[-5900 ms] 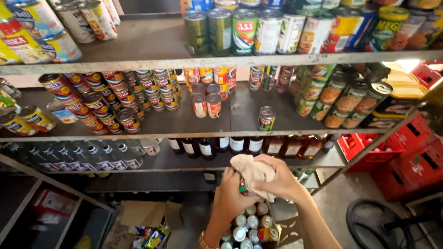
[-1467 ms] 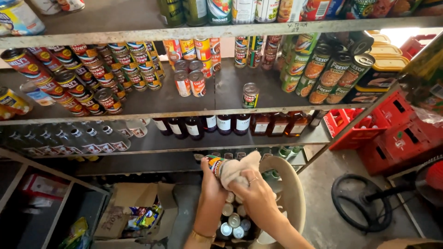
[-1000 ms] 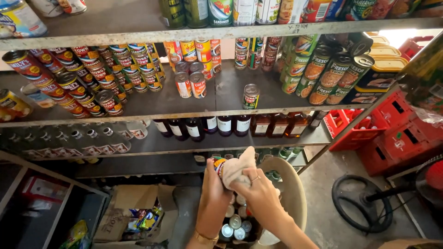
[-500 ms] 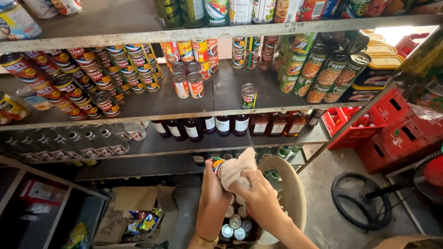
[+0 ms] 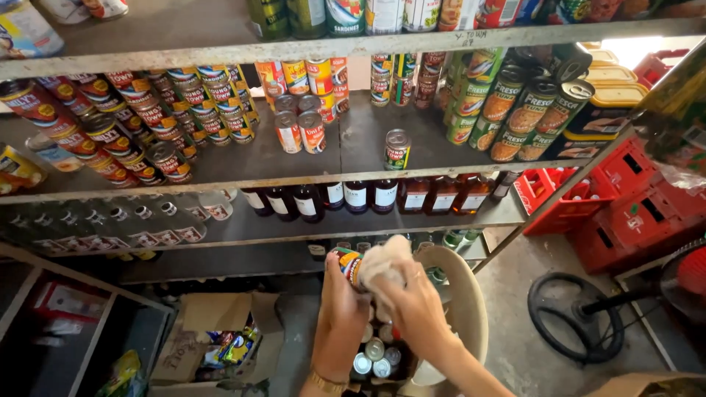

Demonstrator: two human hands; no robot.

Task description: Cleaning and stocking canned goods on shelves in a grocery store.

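Can (image 5: 348, 262) sits gripped in left hand (image 5: 343, 309) over the tub (image 5: 471, 309) of cans; right hand (image 5: 416, 307) presses the cloth (image 5: 382, 259) against it. Cloth has shifted across the can since half a second ago: wiping continues.

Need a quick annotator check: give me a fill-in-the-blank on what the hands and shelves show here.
1. The left hand holds a small ____.
2. The right hand presses a pale ____ against the can.
3. One lone can stands on the ____ shelf, above the dark bottles.
Missing: can; cloth; middle
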